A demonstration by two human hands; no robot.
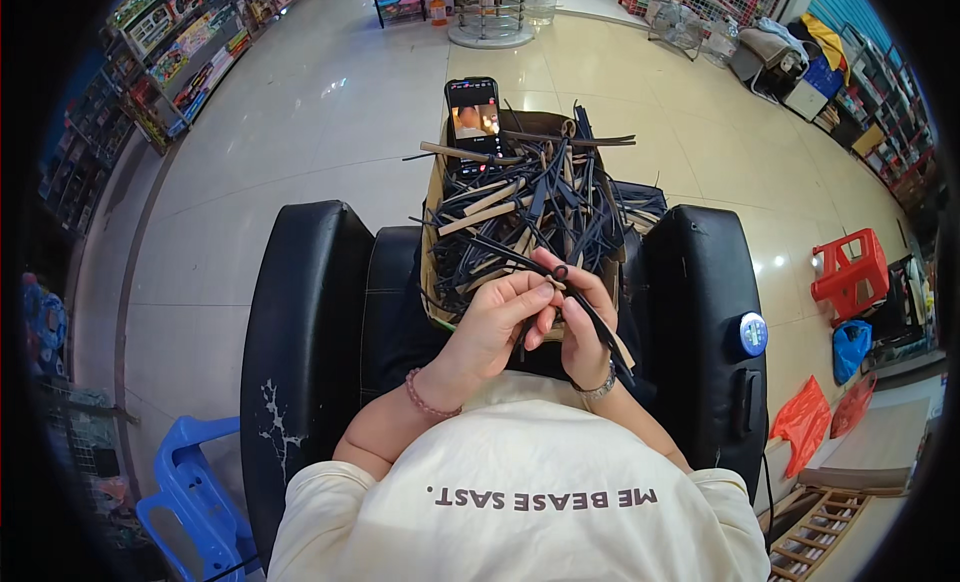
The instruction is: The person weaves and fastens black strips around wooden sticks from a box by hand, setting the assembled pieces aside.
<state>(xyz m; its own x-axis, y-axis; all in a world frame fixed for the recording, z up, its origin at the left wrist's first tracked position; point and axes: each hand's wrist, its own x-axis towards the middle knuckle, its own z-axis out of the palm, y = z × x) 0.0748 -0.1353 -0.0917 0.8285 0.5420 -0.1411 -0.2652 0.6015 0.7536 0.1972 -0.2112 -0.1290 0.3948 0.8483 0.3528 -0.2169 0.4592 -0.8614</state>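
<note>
Both my hands are together over the near edge of a cardboard box (434, 197), closed on a thin black strip (610, 340) with a tan side. A small curl shows in the strip between my fingertips. My left hand (500, 317) pinches it near this curl, with thumb and forefinger pressed together. In my right hand (585, 332), the strip runs past the thumb and its ends stick out beside the wrist. The box is heaped with black and tan strips (540, 202), many of them tangled. Part of the strip is hidden behind my fingers.
A phone (473, 120) with a lit screen stands at the box's far left. Black padded armrests (305, 312) flank me; a round blue-rimmed object (752, 334) sits on the right one. A blue plastic chair (195, 492) and a red stool (850, 272) stand nearby.
</note>
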